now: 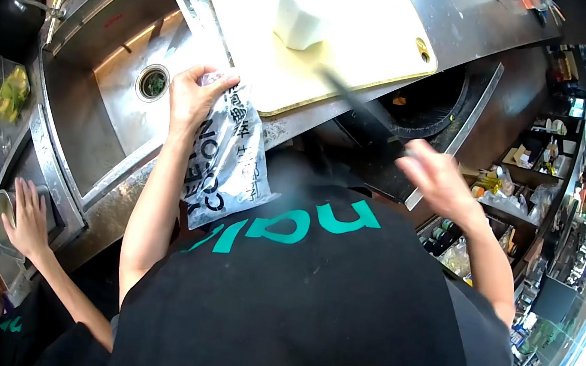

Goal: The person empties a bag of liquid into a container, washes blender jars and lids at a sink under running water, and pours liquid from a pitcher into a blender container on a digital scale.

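My left hand pinches the top edge of a clear plastic bag printed with dark lettering, which hangs in front of my apron beside the counter edge. What is inside the bag, if anything, I cannot make out. In my right hand is a knife, blurred by motion, its blade pointing up and left toward the cutting board. A pale, whitish block with an overexposed top stands on the board, apart from both hands.
Left of the board is a steel sink with a drain. A co-worker's hands are at the lower left, near a clear container. A dark round bin sits below the counter, and stocked shelves stand to the right.
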`<state>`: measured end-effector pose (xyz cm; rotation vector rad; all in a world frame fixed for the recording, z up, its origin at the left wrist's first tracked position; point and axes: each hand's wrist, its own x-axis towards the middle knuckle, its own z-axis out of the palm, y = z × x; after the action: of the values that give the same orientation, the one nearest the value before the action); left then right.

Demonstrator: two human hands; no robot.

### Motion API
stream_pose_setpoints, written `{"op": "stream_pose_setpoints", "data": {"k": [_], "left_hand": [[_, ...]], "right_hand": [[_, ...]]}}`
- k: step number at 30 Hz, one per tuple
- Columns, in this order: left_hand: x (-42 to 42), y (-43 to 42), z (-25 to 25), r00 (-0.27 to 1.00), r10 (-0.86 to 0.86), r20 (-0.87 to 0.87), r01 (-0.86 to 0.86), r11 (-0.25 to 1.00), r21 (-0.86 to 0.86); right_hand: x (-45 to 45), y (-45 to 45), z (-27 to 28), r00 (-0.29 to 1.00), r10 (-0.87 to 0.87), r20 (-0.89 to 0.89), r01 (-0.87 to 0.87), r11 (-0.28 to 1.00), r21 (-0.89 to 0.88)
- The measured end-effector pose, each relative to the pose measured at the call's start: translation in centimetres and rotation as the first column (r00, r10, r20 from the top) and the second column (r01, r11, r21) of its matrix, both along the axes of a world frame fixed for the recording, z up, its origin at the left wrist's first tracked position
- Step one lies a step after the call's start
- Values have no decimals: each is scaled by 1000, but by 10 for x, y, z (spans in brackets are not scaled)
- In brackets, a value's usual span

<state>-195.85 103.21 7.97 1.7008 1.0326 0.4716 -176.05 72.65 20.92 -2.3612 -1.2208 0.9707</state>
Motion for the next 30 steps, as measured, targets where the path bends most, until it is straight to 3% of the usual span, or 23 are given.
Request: {"op": "stream_pose_setpoints", "data": {"k": [2, 3, 4, 5, 6, 7, 8, 9, 11, 13, 15, 17, 20, 23, 27, 30], "left_hand": [[-8, 2, 6, 997, -12, 78, 17, 998, -63], [-12, 4, 11, 993, -29, 111, 36, 997, -63], [-14, 5, 17, 988, -55, 144, 64, 996, -63], [-13, 5, 24, 977, -69, 204, 87, 993, -79], [-13, 3, 33, 961, -80, 264, 109, 989, -95], [-14, 1, 44, 943, -85, 323, 127, 986, -110], [-14, -3, 57, 944, -90, 319, 133, 984, -116], [-17, -4, 65, 955, -110, 277, 141, 986, -93], [-21, -8, 82, 973, -136, 187, 137, 991, 9], [-23, -15, 86, 947, -132, 293, 133, 991, 17], [-18, -27, 101, 937, -178, 300, 162, 984, 79], [-15, -39, 115, 932, -229, 280, 194, 970, 149], [-9, -47, 140, 913, -356, 200, 263, 888, 378], [-3, -55, 145, 896, -408, 177, 265, 809, 525], [6, -68, 149, 915, -377, 144, 196, 727, 659], [14, -76, 145, 915, -356, 191, 133, 712, 690]], "right_hand": [[23, -15, 3, 961, -160, 225, 98, 960, 264], [42, -16, 3, 901, -218, 376, 215, 975, 50], [61, -11, -17, 853, -192, 486, 119, 977, 177], [65, 11, -22, 814, -180, 552, 151, 984, 98], [78, 27, -44, 775, -143, 615, 55, 986, 160], [96, 38, -82, 723, -138, 677, -130, 935, 330], [113, 56, -108, 725, -80, 684, -35, 988, 152], [124, 67, -137, 655, -104, 749, -156, 951, 268], [99, 88, -107, 503, 36, 863, -248, 963, 104], [50, 94, -57, 483, 37, 875, -519, 817, 252], [-6, 109, -12, 880, 111, 461, -386, 732, 561], [-38, 127, 18, 979, 203, 17, -165, 742, 650], [-43, 144, 29, 914, 329, 237, -399, 634, 662], [-39, 138, 40, 889, 339, 309, -459, 672, 582], [-36, 132, 44, 850, 261, 457, -519, 559, 647], [-36, 122, 41, 927, 157, 341, -362, 614, 701]]}}
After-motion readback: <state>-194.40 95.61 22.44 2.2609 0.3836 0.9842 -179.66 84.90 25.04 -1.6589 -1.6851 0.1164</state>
